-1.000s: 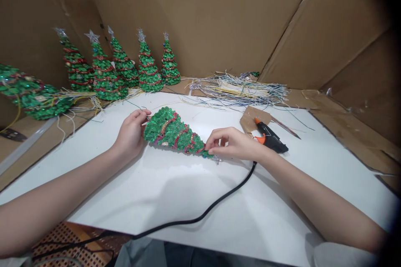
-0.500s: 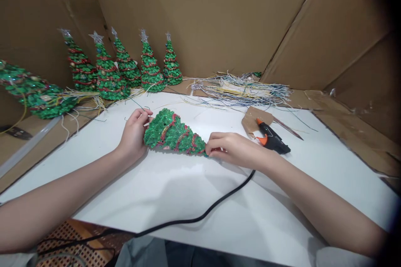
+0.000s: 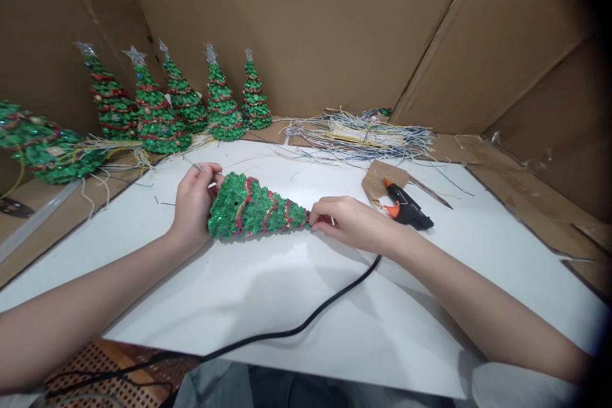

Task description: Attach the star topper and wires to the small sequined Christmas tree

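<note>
A green miniature Christmas tree (image 3: pixel 258 209) with red garland lies sideways between my hands, just above the white board (image 3: pixel 258 287). At its wide base, my left hand (image 3: pixel 194 201) is closed on it, the thumb and fingers partly hidden behind the base. My right hand (image 3: pixel 342 220) pinches the narrow tip at the other end, so the tip itself is covered. A small dark hole shows on the tree's side near the base. To the right of my right hand lies a black and orange glue gun (image 3: pixel 408 207), resting by a piece of cardboard (image 3: pixel 382 180).
Several finished-looking trees with clear stars (image 3: pixel 160 118) stand at the back left, and another tree (image 3: pixel 52 146) leans at far left. A bundle of thin wires (image 3: pixel 363 134) lies at the back. A black cord (image 3: pixel 306 325) crosses the front. Cardboard walls (image 3: pixel 287 25) enclose the board.
The tree has turned slightly about its length, showing more of its side hole. The whole view has shifted a little, so things appear further left. Both hands keep hold of it.
</note>
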The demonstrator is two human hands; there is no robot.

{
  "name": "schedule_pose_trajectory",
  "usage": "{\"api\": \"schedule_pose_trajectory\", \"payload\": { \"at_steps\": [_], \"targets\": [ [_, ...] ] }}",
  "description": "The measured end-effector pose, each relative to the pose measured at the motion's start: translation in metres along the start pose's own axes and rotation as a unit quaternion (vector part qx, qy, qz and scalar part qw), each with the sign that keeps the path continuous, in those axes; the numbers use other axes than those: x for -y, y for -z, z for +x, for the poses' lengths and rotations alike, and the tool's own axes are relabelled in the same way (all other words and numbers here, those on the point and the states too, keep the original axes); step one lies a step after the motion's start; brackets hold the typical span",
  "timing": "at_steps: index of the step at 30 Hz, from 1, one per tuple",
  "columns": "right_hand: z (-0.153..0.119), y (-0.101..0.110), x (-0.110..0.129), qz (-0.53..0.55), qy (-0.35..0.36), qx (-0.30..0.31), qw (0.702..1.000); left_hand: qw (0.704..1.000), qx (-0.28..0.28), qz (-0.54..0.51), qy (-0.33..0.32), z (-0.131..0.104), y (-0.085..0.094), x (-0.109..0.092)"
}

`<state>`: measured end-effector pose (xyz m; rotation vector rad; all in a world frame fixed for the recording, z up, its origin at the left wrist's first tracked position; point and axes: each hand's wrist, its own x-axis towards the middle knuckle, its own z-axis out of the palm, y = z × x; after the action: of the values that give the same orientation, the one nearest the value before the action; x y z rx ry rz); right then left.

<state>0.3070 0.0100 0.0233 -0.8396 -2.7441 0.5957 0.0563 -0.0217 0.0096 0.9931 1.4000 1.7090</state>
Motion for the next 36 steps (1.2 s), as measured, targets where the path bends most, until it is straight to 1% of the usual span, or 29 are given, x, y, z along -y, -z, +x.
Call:
{"api": "schedule_pose_trajectory", "payload": {
  "at_steps": [3,7,12,16,21,25,29,36],
  "targets": [
    [0.001,-0.002,0.0,0.016,-0.026,-0.016,0.999,1.0,0.007,-0.021,-0.018,-0.003,0.0,-0.003],
    [0.001,-0.004,-0.001,0.026,-0.069,-0.038,0.997,0.998,0.047,-0.018,-0.048,-0.004,0.0,-0.004],
    [0.0,-0.004,0.004,-0.051,-0.117,-0.034,0.991,0.993,0.081,0.045,-0.078,-0.003,0.002,-0.002],
    [-0.001,-0.006,0.009,-0.093,-0.118,-0.031,0.988,0.99,0.101,0.063,-0.078,-0.004,0.004,-0.001],
    [0.0,-0.012,0.011,-0.164,-0.086,-0.044,0.982,0.989,0.103,0.072,-0.078,-0.004,0.003,-0.002],
    [0.002,-0.015,0.012,-0.205,-0.077,-0.045,0.975,0.989,0.103,0.072,-0.078,-0.004,0.002,-0.002],
    [0.001,-0.016,0.014,-0.226,-0.098,-0.051,0.968,0.989,0.108,0.063,-0.075,-0.003,0.002,-0.003],
    [0.001,-0.017,0.018,-0.212,-0.133,-0.054,0.967,0.99,0.122,0.036,-0.062,-0.006,-0.001,-0.007]
  ]
}}
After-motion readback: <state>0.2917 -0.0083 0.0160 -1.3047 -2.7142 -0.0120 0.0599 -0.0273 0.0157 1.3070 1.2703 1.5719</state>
